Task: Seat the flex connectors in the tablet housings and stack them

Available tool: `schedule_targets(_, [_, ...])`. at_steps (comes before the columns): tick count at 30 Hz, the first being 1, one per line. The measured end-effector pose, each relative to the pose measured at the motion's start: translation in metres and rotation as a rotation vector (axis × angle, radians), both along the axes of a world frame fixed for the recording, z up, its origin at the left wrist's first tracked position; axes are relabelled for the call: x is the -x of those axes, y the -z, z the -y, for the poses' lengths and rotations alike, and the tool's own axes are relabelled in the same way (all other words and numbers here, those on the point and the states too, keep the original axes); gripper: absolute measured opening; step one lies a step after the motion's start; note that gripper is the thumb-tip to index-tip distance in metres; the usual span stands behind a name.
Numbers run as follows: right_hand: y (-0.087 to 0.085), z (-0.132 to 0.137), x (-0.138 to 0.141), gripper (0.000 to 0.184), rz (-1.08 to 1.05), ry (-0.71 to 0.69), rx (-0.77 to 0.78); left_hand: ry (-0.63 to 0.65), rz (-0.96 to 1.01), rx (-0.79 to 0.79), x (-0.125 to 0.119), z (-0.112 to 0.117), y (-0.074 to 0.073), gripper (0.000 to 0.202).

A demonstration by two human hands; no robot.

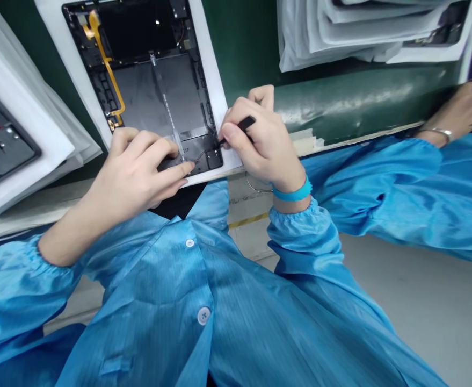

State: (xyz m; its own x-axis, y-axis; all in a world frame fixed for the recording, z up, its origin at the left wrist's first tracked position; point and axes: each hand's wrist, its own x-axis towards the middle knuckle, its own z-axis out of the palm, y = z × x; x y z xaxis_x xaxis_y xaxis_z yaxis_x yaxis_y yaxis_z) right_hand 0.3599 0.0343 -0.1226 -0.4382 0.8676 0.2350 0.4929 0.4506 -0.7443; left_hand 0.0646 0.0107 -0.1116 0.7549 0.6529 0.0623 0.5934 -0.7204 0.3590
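An opened tablet housing [161, 102] lies on a white sheet [215, 70], its black inner parts and an orange ribbon cable [113, 80] showing. My left hand [139, 166] rests over the housing's near edge, fingers spread and bent, holding nothing that I can see. One of its fingertips touches down beside a thin dark red wire [199, 156]. In my right hand [262, 142] a slim black stick tool [246, 123] is pinched. Its narrow tip meets the near right corner of the housing, close to the wire; the fingers hide its middle.
White sheets with another housing [2, 134] lie at the left. A stack of white foam sheets [340, 32] stands at the back right on the green mat [244, 48]. At the right, a co-worker's hand [461, 110] and blue sleeve are close by.
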Motion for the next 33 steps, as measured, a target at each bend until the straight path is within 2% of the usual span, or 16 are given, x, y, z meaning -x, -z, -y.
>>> schedule_targets(4, [-0.003,0.018,0.016,0.038,-0.109,0.062,-0.073,0.021,0.036,0.045,0.006,-0.004,0.002,0.039])
schedule_targets(10, [0.005,0.034,0.034,0.044,-0.085,0.049,-0.038,0.087,0.034,0.142,0.008,-0.016,-0.007,0.049])
schedule_targets(13, [0.008,0.035,0.033,0.048,-0.085,0.083,0.019,0.127,0.012,0.183,0.007,-0.022,-0.012,0.049])
schedule_targets(19, [0.007,0.034,0.032,0.053,-0.063,0.068,0.072,0.087,0.051,0.232,0.006,-0.024,-0.014,0.051])
schedule_targets(24, [0.008,0.032,0.032,0.056,-0.030,0.049,0.031,0.116,0.011,0.213,0.007,-0.025,-0.015,0.052])
schedule_targets(33, [0.008,0.030,0.032,0.048,-0.051,0.041,-0.066,0.102,0.051,0.256,0.005,-0.027,-0.021,0.049])
